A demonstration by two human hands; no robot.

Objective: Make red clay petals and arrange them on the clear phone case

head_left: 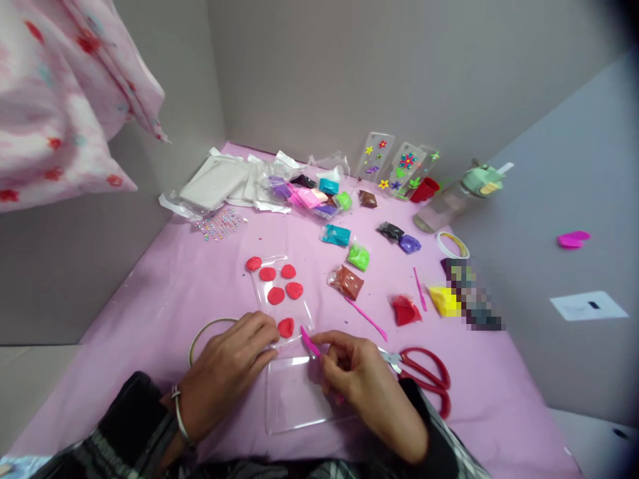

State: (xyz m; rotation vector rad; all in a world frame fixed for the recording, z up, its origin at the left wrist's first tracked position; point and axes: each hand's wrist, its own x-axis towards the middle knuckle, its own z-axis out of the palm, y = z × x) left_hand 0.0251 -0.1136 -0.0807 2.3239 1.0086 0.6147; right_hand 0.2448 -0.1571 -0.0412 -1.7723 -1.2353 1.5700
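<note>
My right hand [349, 366] pinches a pink plastic tool [310, 343], its tip beside the edge of a clear phone case [294, 310]. Several flat red clay pieces lie on this case, one of them [286, 328] near its lower end. My left hand [239, 352] rests at the case's lower left corner with its fingers together, close to that red piece; whether the fingertips grip the edge is hard to see. Below, a clear rectangular lid or tray [294, 406] lies on the cloth, partly under my right hand.
Red-handled scissors [424, 372] lie right of my right hand. A gold ring [194, 339] is behind my left hand. Clay packets, including brown [348, 283] and red [405, 311], lie beyond. A bottle [444, 203] and decorated cases [375, 154] stand at the back.
</note>
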